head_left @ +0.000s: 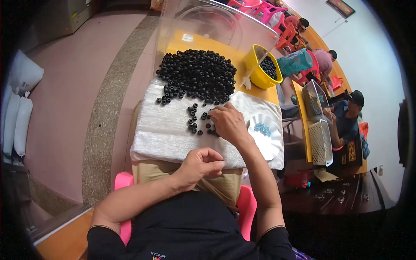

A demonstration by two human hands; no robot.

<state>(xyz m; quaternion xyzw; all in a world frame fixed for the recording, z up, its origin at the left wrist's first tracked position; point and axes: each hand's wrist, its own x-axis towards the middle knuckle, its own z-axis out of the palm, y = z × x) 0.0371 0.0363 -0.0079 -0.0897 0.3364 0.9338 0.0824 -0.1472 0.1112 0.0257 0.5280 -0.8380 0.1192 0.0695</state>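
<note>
A large heap of shiny black beads [197, 73], round with holes, lies at the far side of a white cloth [160, 130]. Several loose black beads [192, 121] are scattered on the cloth nearer to me. My right hand [228, 122] reaches down to these loose beads, its fingers bent and drawn together; what sits between the fingertips is hidden. Closer to my body, my left hand [200, 168] hovers at the cloth's near edge, thumb and curled fingers pinched together. Anything in that pinch is too small to make out. Beside my right forearm, a white fluted paper dish [271, 149] holds small light-blue pieces [262, 129].
A clear plastic bin [255, 28] stands around the heap's far side. To its right, a yellow basket [253, 65] contains more black pieces. White sacks [21, 125] rest at the left. Other people sit at the right beside a white perforated basket [320, 143] and pink chairs.
</note>
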